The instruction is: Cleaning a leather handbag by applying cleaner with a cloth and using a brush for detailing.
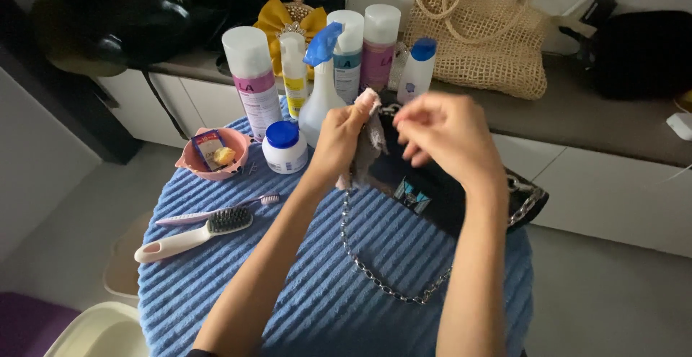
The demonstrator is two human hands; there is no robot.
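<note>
Both forearms come up over the blue ribbed towel (310, 299), left hand (339, 137) pinching a greyish cloth (369, 137) while the right hand (443, 130) hovers loosely curled, grasping nothing I can see, above the black chain-strap bag (432, 188) lying on the towel, so I'd say keep the cloth bunched tight and wipe gently.

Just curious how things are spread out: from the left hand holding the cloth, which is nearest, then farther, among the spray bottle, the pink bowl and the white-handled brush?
1. Spray bottle, just behind the left hand.
2. Pink bowl, farther off to the left.
3. White-handled brush, farthest, near the left edge of the blue mat.
</note>
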